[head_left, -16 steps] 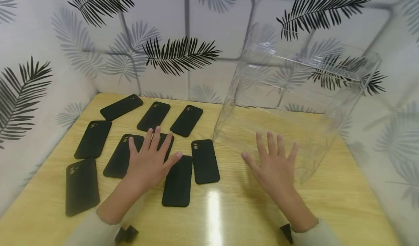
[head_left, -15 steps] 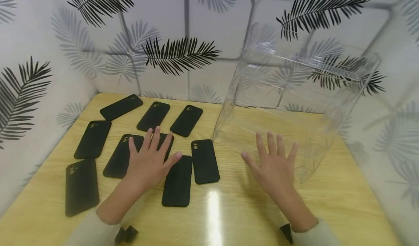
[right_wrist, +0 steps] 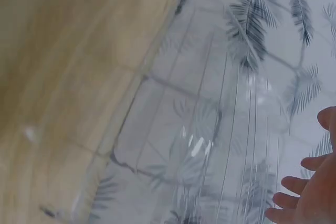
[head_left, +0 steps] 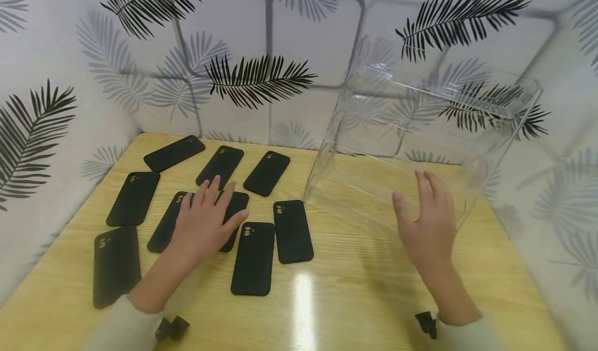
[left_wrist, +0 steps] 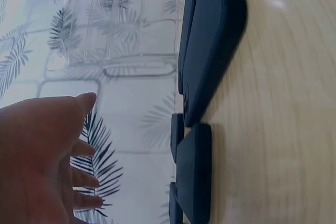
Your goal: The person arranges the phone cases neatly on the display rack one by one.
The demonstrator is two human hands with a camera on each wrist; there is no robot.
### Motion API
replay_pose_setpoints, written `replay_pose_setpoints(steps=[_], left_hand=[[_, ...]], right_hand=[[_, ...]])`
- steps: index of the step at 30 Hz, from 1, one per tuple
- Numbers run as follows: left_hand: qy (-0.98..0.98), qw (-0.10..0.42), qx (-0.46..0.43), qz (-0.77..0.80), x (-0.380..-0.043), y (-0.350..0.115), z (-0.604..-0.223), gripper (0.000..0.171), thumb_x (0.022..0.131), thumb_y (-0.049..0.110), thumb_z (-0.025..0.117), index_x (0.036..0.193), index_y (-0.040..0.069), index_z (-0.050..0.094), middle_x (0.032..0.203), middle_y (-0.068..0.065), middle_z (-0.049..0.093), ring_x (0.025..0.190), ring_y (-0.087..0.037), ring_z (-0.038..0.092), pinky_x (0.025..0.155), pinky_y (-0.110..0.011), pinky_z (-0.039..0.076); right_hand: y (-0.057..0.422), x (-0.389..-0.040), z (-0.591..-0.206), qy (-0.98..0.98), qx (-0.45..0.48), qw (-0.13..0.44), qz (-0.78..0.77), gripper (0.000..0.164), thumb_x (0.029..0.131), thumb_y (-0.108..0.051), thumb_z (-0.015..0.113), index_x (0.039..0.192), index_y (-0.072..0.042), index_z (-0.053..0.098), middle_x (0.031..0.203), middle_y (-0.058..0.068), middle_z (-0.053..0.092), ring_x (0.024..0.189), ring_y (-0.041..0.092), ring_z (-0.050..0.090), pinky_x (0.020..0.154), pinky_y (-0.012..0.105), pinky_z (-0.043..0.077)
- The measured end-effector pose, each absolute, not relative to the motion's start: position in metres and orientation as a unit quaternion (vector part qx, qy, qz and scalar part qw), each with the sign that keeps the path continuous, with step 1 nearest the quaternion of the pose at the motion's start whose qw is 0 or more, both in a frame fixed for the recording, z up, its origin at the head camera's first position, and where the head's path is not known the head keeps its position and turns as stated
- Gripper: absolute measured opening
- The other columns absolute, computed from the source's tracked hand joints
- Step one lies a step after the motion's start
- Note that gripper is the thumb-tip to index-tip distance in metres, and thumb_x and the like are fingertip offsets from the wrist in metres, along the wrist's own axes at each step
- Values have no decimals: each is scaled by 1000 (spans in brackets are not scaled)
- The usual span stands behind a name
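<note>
Wooden table (head_left: 355, 294), black phone cases (head_left: 253, 262), below and around left grip (head_left: 200, 231)

The table (head_left: 345, 304) in front of me looks like pale wood, its grain showing, smooth and glossy enough to throw back a bright streak of light. Toward its left edge, the black phone cases (head_left: 252, 262) are smooth and mostly matt, plastic or rubber, I can't tell which. By its far right corner, the stepped rack (head_left: 416, 135) is clear, glossy plastic with sharp highlights along its upper ledges. My sleeves (head_left: 125, 324) are matt, pale cloth. Beyond the far edge, the leaf-printed backdrop (head_left: 299, 34) looks matt.
</note>
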State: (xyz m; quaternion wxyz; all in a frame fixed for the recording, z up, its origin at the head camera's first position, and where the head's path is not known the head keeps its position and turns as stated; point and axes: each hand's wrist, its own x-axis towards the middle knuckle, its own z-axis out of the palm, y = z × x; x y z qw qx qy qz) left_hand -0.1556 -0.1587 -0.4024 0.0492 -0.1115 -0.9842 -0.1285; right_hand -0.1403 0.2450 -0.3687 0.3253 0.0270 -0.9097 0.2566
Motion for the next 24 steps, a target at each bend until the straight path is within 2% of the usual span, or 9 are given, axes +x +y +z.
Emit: replay_pose_setpoints(steps=[5,7,10,13,17,19,24], left_hand=[[-979,74,-113,-150,-166,-174,-401,71,102,49,53,158,9,34,162,-25,28,146,-47,32,116,-64,27],[-976,86,-116,-161,-171,-181,-399,67,103,43,55,156,7,36,159,-27,32,141,-49,38,113,-65,32],[-972,105,-118,-172,-177,-192,-398,63,103,39,56,154,5,40,156,-28,37,137,-50,43,108,-65,37],[-968,133,-120,-178,-185,-202,-397,57,104,34,57,151,4,45,153,-27,42,134,-50,46,105,-66,39],[-963,155,-114,-191,-193,-215,-396,52,104,29,57,148,3,49,149,-26,47,131,-51,48,103,-68,40],[-962,148,-106,-203,-196,-221,-395,53,104,30,55,149,3,48,150,-26,46,132,-51,46,104,-69,38],[-965,115,-80,-224,-204,-239,-396,56,106,33,51,153,6,42,153,-25,42,136,-53,40,105,-72,33]], right_hand=[[273,-142,-355,-876,-14,357,324,59,99,-29,61,152,-9,44,157,16,41,147,38,32,117,62,26],[284,-143,-350,-862,-26,365,350,59,100,-29,60,154,-12,43,157,14,40,147,33,31,123,52,21],[300,-144,-348,-841,-45,383,379,57,100,-27,60,153,-13,44,155,13,40,145,27,32,123,41,20],[314,-148,-347,-825,-74,390,402,54,101,-26,58,152,-15,45,152,10,40,139,21,36,120,34,24],[328,-154,-347,-801,-118,360,463,53,103,-23,54,154,-21,40,153,2,38,138,13,38,119,30,32],[332,-157,-348,-790,-129,344,491,54,103,-22,53,155,-21,39,154,1,37,140,12,39,117,30,37],[339,-160,-352,-776,-154,319,522,55,103,-24,53,156,-26,37,155,1,38,139,13,43,116,32,38]])
